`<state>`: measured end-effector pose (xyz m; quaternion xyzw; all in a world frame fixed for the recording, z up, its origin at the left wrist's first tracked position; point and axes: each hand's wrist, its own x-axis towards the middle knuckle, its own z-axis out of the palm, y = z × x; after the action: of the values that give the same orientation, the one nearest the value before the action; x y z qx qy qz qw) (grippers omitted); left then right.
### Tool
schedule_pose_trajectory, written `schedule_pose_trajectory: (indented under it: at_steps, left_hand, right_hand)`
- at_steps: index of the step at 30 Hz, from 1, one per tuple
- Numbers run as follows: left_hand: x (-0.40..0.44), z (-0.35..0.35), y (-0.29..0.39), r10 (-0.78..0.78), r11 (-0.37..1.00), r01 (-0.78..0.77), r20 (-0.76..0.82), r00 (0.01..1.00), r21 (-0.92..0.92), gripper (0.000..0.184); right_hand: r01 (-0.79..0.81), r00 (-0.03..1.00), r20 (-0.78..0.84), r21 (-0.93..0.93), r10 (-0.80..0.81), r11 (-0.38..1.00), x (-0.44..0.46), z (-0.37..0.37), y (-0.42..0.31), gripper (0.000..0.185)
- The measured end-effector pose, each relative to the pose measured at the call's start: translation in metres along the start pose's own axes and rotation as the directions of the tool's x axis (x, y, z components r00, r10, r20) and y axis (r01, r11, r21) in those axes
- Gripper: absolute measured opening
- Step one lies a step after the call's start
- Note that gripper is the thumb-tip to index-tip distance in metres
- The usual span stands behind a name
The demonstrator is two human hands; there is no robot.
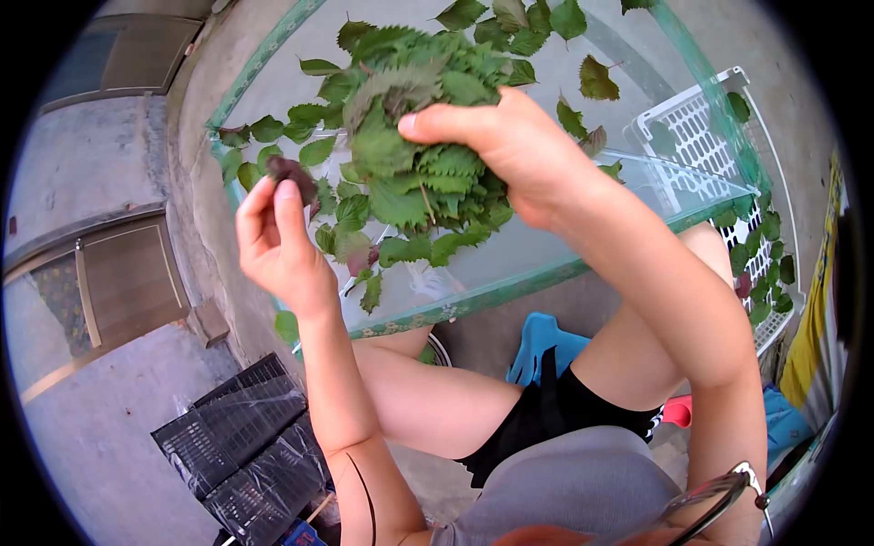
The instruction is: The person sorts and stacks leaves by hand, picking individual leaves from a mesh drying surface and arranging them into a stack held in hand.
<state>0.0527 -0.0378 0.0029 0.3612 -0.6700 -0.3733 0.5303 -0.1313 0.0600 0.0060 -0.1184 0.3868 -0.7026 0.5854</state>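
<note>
My right hand [514,150] grips a thick bunch of green perilla leaves [410,164], with its thumb lying across the top. The leaves have jagged edges and are stacked roughly flat; a few look purplish. To the left of the bunch, my left hand [284,241] pinches a dark purple leaf [293,178] between thumb and fingertips. Beneath both hands is a net surface [537,223] with a green patterned border, strewn with loose leaves [352,212]. The fingers of my right hand are mostly hidden under the bunch.
A white plastic basket [687,123] stands at the right, with leaves near its lower part. Black plastic crates [241,428] sit at lower left. Under the net is a blue plastic stool [537,341]. A wall with window frames [127,282] runs along the left.
</note>
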Motion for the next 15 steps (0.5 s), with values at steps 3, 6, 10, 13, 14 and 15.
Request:
schedule_pose_trajectory:
  at_steps: [3,6,10,13,14,15]
  left_hand:
    - [-0.008,0.005,0.022,0.466,0.849,-0.470,0.075,0.881,0.243,0.018]
    - [-0.018,0.014,0.035,0.632,0.436,-0.781,0.466,0.619,0.447,0.021]
    - [-0.024,0.019,0.033,0.558,0.359,-0.798,0.573,0.599,0.484,0.023]
    - [-0.023,0.018,0.028,0.545,0.364,-0.786,0.571,0.615,0.500,0.016]
    - [-0.023,0.018,0.028,0.532,0.358,-0.790,0.587,0.611,0.498,0.016]
    - [-0.024,0.017,0.028,0.517,0.352,-0.794,0.603,0.607,0.497,0.017]
  right_hand:
    - [0.007,0.999,0.049,-0.045,-0.004,0.999,-0.003,0.002,0.020,0.030]
    - [0.004,0.996,0.094,-0.045,0.000,0.999,-0.003,0.004,0.035,0.029]
    - [0.001,0.999,0.034,-0.050,0.001,0.999,-0.001,0.004,0.034,0.026]
    - [-0.031,1.000,0.001,-0.055,0.031,0.998,-0.004,0.009,0.024,0.029]
    - [-0.032,0.999,0.000,-0.055,0.032,0.998,-0.004,0.008,0.024,0.029]
    - [-0.040,0.999,-0.001,-0.063,0.040,0.997,-0.003,0.007,0.024,0.031]
